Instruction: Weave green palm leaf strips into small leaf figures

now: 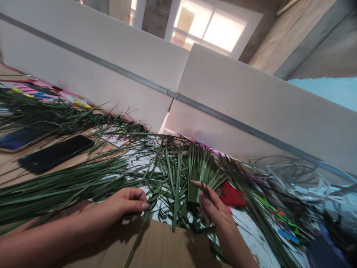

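Note:
Between the thumb and curled fingers of my left hand (131, 203) is a woven green leaf strip (153, 199). Its long tail hangs down over a piece of cardboard (164, 245). My right hand (213, 208) hovers over the loose leaves, index finger stretched out and the other fingers partly bent. I see nothing firmly gripped in it, though a dark sliver shows beside its fingers. Just behind that hand stands a fan-like bunch of cut green leaves (196, 163). Leaf scraps cover the white sheet beneath.
Long green leaves (69, 182) lie in a bundle at the left. Two phones, one black (57, 152) and one with a light rim (25, 136), rest beyond them. A red piece (232, 195) and tangled coloured strips (287, 219) lie at the right. White partition panels (237, 104) close off the back.

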Available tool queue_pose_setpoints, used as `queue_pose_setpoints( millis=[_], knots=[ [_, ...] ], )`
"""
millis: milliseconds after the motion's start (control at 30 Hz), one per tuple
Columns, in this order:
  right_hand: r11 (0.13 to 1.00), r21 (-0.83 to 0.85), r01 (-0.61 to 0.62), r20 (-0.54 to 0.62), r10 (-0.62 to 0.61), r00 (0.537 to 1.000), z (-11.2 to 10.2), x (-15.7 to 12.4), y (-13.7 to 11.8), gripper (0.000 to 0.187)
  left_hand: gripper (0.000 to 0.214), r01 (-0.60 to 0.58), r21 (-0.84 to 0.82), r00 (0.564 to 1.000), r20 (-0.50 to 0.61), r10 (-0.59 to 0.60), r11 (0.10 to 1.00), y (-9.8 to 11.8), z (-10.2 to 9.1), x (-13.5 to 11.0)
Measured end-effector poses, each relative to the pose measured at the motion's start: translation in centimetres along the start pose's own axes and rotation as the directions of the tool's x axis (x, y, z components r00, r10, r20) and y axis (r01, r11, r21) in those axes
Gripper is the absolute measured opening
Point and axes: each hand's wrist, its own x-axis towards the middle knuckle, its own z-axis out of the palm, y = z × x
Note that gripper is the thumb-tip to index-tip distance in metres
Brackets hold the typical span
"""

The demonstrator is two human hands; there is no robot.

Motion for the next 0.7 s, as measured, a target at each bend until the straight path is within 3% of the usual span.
queue_pose_setpoints(
  millis=[167,400,700],
  knots=[
    [0.989,-0.135,0.055,0.018,-0.053,0.998,0.7,-0.8,1.2,0.048,0.040,-0.018,0.014,0.999,-0.037,0.019,1.000,-0.5,-0.6,0.7],
    [0.983,-0.151,0.105,0.117,-0.088,0.989,2.2,-1.2,1.4,0.032,0.042,-0.018,0.044,0.999,-0.032,0.019,0.999,-0.7,-0.8,0.7],
    [0.981,-0.150,0.126,0.074,-0.116,0.991,2.7,-1.4,1.7,0.033,0.040,-0.035,0.110,0.998,-0.042,0.039,0.993,-0.4,-0.2,0.0]
  ],
)
